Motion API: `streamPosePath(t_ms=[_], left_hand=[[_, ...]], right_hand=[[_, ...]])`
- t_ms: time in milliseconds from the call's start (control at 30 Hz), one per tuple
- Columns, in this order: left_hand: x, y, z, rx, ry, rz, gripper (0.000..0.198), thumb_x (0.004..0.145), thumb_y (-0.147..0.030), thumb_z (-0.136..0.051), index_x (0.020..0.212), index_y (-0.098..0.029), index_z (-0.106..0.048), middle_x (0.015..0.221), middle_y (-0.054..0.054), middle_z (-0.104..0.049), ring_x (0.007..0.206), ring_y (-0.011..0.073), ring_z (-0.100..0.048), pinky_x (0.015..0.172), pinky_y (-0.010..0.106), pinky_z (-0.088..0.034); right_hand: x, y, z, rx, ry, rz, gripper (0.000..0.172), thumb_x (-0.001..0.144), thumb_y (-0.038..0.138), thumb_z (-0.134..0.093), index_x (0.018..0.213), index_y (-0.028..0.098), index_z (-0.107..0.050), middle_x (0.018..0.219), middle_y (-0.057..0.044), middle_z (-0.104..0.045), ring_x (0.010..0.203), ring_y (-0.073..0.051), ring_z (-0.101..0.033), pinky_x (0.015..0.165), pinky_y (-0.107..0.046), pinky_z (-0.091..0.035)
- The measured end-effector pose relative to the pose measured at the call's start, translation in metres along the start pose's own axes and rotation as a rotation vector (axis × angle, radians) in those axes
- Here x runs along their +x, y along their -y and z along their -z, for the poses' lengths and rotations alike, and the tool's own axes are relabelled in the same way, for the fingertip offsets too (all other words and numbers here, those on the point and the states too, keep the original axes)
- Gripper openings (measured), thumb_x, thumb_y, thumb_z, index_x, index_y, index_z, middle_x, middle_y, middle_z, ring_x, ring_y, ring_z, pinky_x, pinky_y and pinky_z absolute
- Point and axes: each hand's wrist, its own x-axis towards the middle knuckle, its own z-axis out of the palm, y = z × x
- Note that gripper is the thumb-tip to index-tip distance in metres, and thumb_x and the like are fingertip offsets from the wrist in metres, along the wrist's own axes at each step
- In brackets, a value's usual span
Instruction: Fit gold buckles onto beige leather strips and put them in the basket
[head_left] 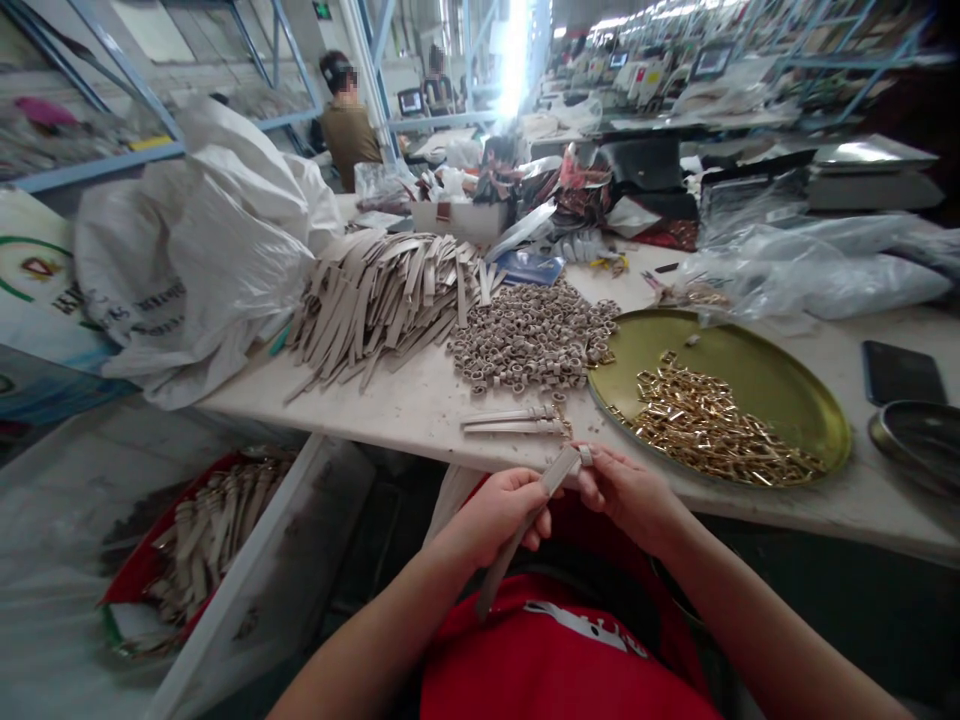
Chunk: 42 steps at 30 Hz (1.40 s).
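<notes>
A grey strap (559, 472) is pinched in my left hand (510, 505), its long tail hanging down over my lap. At the strap's upper end, my right hand (619, 490) grips a small grey loop (586, 455) between thumb and fingers. Whether the loop is around the strap or only against it, I cannot tell. Just beyond my hands, a few straps with gold buckles (514, 420) lie side by side on the table (405, 405). Behind them spreads a heap of small grey loops (525, 335), with a large pile of loose grey straps (382, 300) to its left.
A round gold tray (750, 350) of gold buckles (697, 410) stands at the right, near a phone (902, 372) and a dark bowl (919, 440). Bundled straps (214, 540) fill a red-lined container at lower left. White sacks (202, 240) crowd the table's left end.
</notes>
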Motion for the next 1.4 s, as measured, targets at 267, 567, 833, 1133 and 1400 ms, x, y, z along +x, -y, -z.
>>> streamPosePath(t_ms=[267, 567, 833, 1133, 1400], left_hand=[[-0.004, 0.009, -0.001, 0.328, 0.040, -0.149, 0.026, 0.082, -0.038, -0.042, 0.079, -0.015, -0.054, 0.053, -0.003, -0.052, 0.040, 0.0068, -0.044, 0.040, 0.017, -0.033], [-0.012, 0.002, -0.003, 0.518, -0.088, -0.334, 0.028, 0.085, -0.035, -0.041, 0.068, -0.016, -0.053, 0.054, -0.002, -0.051, 0.047, 0.0094, -0.045, 0.046, 0.020, -0.032], [0.008, 0.013, 0.004, 0.338, -0.076, -0.312, 0.049, 0.087, -0.043, -0.041, 0.129, -0.017, -0.040, 0.081, 0.005, -0.062, 0.068, 0.0155, -0.058, 0.063, 0.026, -0.045], [0.036, -0.009, 0.004, 0.493, -0.082, -0.303, 0.034, 0.088, -0.044, -0.038, 0.087, -0.016, -0.057, 0.079, 0.004, -0.061, 0.073, 0.0174, -0.052, 0.065, 0.024, -0.039], [0.044, -0.011, 0.006, 0.471, 0.089, -0.119, 0.028, 0.087, -0.040, -0.039, 0.073, -0.018, -0.048, 0.060, -0.002, -0.050, 0.052, 0.0110, -0.046, 0.050, 0.021, -0.032]], right_hand=[[-0.015, 0.003, -0.003, -0.362, 0.052, 0.126, 0.047, 0.078, 0.058, -0.053, 0.094, 0.014, -0.062, 0.050, 0.005, -0.046, 0.045, -0.009, -0.037, 0.045, -0.024, -0.029], [-0.016, -0.009, -0.016, -0.331, 0.105, 0.160, 0.044, 0.073, 0.058, -0.058, 0.085, 0.016, -0.064, 0.048, 0.006, -0.041, 0.045, -0.009, -0.033, 0.045, -0.023, -0.025], [-0.009, -0.014, -0.022, -0.259, 0.016, 0.233, 0.034, 0.076, 0.052, -0.059, 0.072, 0.018, -0.054, 0.058, 0.005, -0.044, 0.052, -0.009, -0.036, 0.049, -0.022, -0.031], [0.016, 0.029, 0.020, -0.704, 0.117, 0.168, 0.028, 0.082, 0.045, -0.053, 0.080, 0.017, -0.057, 0.066, 0.002, -0.051, 0.060, -0.011, -0.044, 0.055, -0.022, -0.034], [0.023, 0.030, 0.015, -0.834, 0.120, 0.172, 0.031, 0.087, 0.041, -0.044, 0.068, 0.018, -0.053, 0.061, 0.002, -0.052, 0.057, -0.012, -0.046, 0.052, -0.022, -0.034]])
